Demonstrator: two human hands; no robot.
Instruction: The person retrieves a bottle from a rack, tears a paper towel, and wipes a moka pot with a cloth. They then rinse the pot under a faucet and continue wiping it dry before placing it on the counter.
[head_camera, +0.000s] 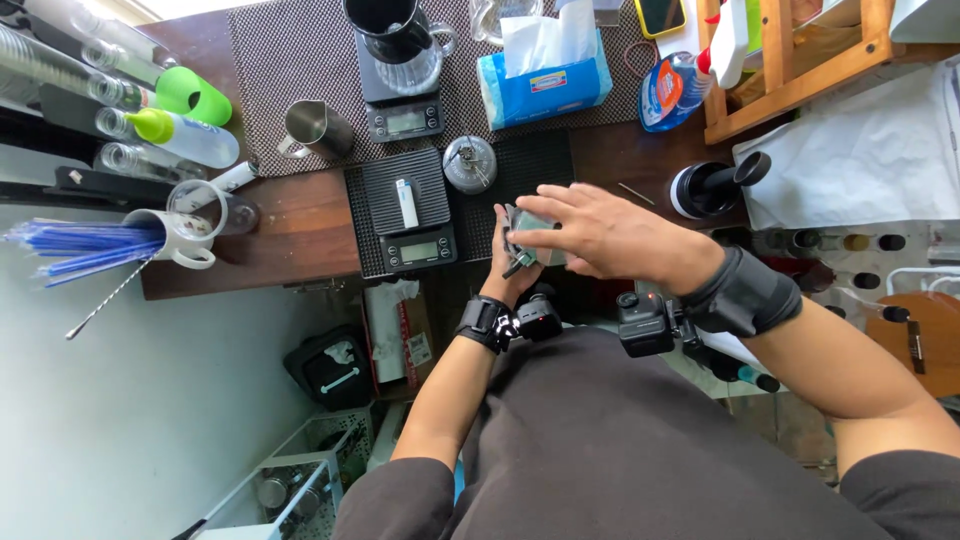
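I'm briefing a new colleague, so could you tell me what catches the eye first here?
At centre, the left hand and right hand close around a small grey metal object. Left of them, a black scale carries a small white thing. At far left, blue straws fan from a white mug.

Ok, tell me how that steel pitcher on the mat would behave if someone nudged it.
The steel pitcher looks thin-walled and seems empty, so probably light. Its polished side suggests a slippery grip; the handle is likely safer. It stands on the textured mat, so a push would probably tip it rather than slide it.
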